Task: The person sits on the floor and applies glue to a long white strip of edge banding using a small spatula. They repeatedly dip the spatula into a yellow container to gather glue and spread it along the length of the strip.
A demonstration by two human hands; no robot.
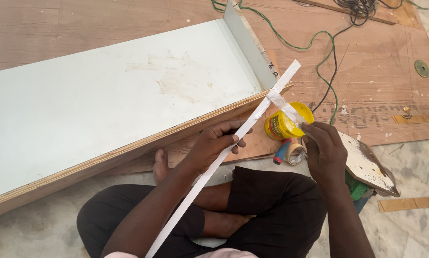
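My left hand (217, 143) grips a long white edge strip (252, 117) that runs diagonally from my lap up past the plywood edge. A piece of clear tape (285, 106) crosses the strip near its upper end. My right hand (325, 150) pinches the lower end of that tape. Both hands are over my crossed legs, just in front of the white laminated board (104, 95) with its raw plywood edge (128, 150).
A yellow tin (283, 125), a tape roll (296, 154) and a red-blue handled tool (281, 153) lie by my right hand. A worn board piece (367, 165) lies to the right. Green and black cables (331, 52) cross the plywood floor sheet behind.
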